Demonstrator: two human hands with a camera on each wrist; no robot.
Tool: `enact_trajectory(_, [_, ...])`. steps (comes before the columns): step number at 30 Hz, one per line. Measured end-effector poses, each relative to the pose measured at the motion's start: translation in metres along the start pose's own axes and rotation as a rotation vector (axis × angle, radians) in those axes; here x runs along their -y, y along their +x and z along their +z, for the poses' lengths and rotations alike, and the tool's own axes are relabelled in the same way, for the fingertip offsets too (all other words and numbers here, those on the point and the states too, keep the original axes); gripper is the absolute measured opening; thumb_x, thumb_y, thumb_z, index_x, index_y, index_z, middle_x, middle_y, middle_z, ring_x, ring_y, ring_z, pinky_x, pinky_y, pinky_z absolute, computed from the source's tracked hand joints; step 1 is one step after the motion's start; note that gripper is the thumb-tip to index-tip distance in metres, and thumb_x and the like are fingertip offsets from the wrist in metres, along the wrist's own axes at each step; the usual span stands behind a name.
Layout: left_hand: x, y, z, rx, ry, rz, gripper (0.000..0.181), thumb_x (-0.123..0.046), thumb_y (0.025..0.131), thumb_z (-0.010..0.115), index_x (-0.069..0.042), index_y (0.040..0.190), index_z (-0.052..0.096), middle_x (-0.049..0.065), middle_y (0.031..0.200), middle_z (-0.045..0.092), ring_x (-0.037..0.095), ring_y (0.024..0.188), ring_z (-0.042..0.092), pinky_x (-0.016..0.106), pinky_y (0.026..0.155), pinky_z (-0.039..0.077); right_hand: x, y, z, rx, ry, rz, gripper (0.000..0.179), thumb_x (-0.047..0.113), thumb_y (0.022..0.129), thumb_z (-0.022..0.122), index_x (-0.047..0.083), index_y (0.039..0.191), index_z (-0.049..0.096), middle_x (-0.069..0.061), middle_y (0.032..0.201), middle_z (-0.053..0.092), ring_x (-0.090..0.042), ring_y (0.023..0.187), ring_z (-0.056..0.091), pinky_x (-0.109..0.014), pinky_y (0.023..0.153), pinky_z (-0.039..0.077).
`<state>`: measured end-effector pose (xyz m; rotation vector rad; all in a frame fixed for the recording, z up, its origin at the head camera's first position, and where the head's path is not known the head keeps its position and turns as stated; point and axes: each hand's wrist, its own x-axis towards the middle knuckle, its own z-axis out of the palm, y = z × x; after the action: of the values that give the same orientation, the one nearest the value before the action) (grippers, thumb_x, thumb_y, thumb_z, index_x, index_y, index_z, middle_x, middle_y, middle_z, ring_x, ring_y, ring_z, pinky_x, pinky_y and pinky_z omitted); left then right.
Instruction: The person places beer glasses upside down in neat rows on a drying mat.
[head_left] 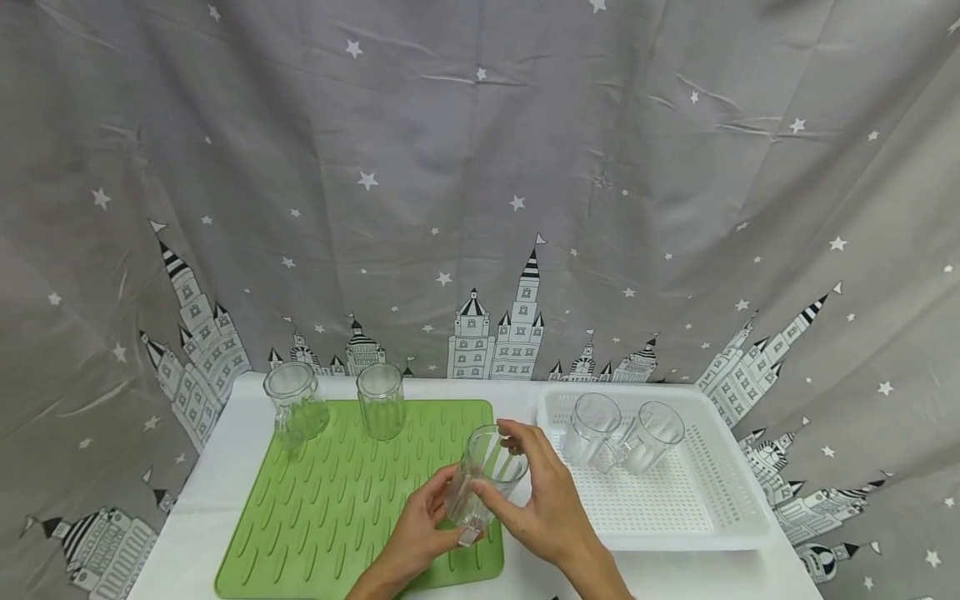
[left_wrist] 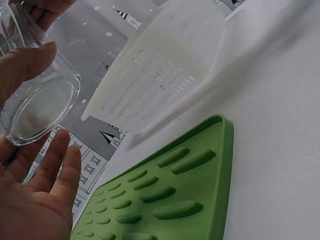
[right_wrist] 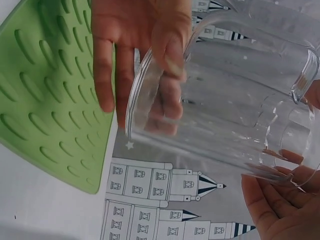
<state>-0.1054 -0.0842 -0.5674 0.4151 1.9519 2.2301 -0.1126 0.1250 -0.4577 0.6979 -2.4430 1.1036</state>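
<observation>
Above the right part of a green drying mat [head_left: 352,500], both hands hold one clear glass mug [head_left: 495,454], tilted. My left hand [head_left: 422,527] grips it near the base, thumb on one side and fingers on the other. The right hand [head_left: 551,500] holds it around the rim end, thumb on the near side. In the left wrist view the round base of the mug [left_wrist: 45,110] faces the camera. Seen from the right wrist, the mug [right_wrist: 215,105] lies between the left hand [right_wrist: 135,35] and the right-hand fingers [right_wrist: 280,205].
Two glass mugs stand at the mat's back edge, one at the left corner [head_left: 291,392] and another [head_left: 381,404] beside it. A white perforated basket [head_left: 720,533] on the right holds two more mugs [head_left: 592,425]. Behind the white table hangs a grey curtain [head_left: 465,167].
</observation>
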Motion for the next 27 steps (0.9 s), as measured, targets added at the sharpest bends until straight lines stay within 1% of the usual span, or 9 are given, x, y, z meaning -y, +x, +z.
enact_trajectory(3, [0.001,-0.001,-0.003,-0.009,-0.002,0.022,0.082,0.003,0.084,0.085,-0.003,0.157,0.049,-0.011,0.148,0.063,-0.001,0.134,0.062,0.014,0.113,0.052,-0.003,-0.001,-0.003,0.002,-0.002,0.014,0.071,0.04,0.092,0.084,0.023,0.153,0.053,0.006,0.137,0.067,-0.014,0.118,0.07,-0.038,0.099,0.063])
enact_trajectory(5, [0.001,-0.001,-0.005,-0.011,-0.013,0.043,0.082,0.005,0.085,0.083,0.001,0.158,0.047,-0.013,0.147,0.063,-0.002,0.133,0.062,0.015,0.111,0.055,-0.006,-0.001,-0.005,0.006,0.001,0.028,0.069,0.038,0.093,0.083,0.024,0.154,0.053,0.007,0.139,0.066,-0.015,0.118,0.07,-0.038,0.099,0.063])
enact_trajectory(7, [0.0,-0.002,-0.007,-0.022,-0.016,0.049,0.081,0.003,0.087,0.084,0.002,0.158,0.046,-0.006,0.149,0.063,-0.001,0.131,0.064,0.016,0.109,0.056,-0.009,-0.002,-0.008,0.009,0.003,0.042,0.068,0.037,0.095,0.082,0.024,0.154,0.052,0.007,0.141,0.065,-0.014,0.118,0.07,-0.038,0.099,0.063])
enact_trajectory(11, [-0.004,-0.003,-0.012,-0.054,-0.011,0.051,0.08,-0.001,0.087,0.087,0.003,0.156,0.047,0.014,0.152,0.061,0.001,0.129,0.066,0.017,0.109,0.057,-0.016,-0.004,-0.013,0.01,0.0,0.069,0.064,0.035,0.098,0.079,0.027,0.155,0.051,0.006,0.142,0.065,-0.016,0.118,0.07,-0.039,0.099,0.063])
enact_trajectory(15, [-0.011,-0.002,-0.018,-0.072,-0.026,0.068,0.077,0.005,0.084,0.085,0.004,0.153,0.049,0.023,0.148,0.062,0.007,0.127,0.07,0.021,0.109,0.059,-0.024,-0.006,-0.019,-0.009,-0.017,0.087,0.06,0.031,0.101,0.076,0.026,0.155,0.051,0.004,0.141,0.065,-0.02,0.12,0.069,-0.043,0.101,0.063])
enact_trajectory(18, [-0.016,-0.001,-0.023,-0.083,-0.02,0.085,0.075,0.007,0.083,0.084,0.004,0.151,0.052,0.015,0.141,0.068,0.008,0.124,0.071,0.023,0.108,0.06,-0.03,-0.007,-0.024,-0.017,-0.032,0.115,0.057,0.03,0.103,0.073,0.026,0.155,0.051,0.005,0.143,0.064,-0.018,0.123,0.068,-0.042,0.102,0.063])
enact_trajectory(23, [-0.026,-0.002,-0.033,-0.097,0.006,0.117,0.076,0.008,0.083,0.083,0.008,0.152,0.051,-0.006,0.137,0.068,0.005,0.121,0.069,0.02,0.106,0.06,-0.037,-0.009,-0.031,-0.027,-0.051,0.139,0.053,0.03,0.105,0.071,0.024,0.154,0.052,0.004,0.146,0.063,-0.015,0.126,0.065,-0.039,0.102,0.062])
enact_trajectory(25, [-0.03,-0.002,-0.036,-0.091,-0.011,0.128,0.077,0.01,0.083,0.081,0.011,0.153,0.048,-0.01,0.139,0.066,0.004,0.122,0.067,0.019,0.105,0.06,-0.039,-0.01,-0.032,-0.033,-0.053,0.14,0.052,0.029,0.105,0.07,0.022,0.154,0.053,0.003,0.147,0.063,-0.016,0.127,0.065,-0.039,0.103,0.062])
enact_trajectory(27, [-0.034,-0.002,-0.04,-0.081,-0.034,0.14,0.079,0.012,0.083,0.079,0.014,0.154,0.045,-0.011,0.141,0.065,0.003,0.125,0.065,0.019,0.108,0.059,-0.042,-0.012,-0.033,-0.037,-0.053,0.143,0.051,0.028,0.106,0.069,0.021,0.154,0.053,0.003,0.148,0.062,-0.017,0.128,0.064,-0.039,0.103,0.062])
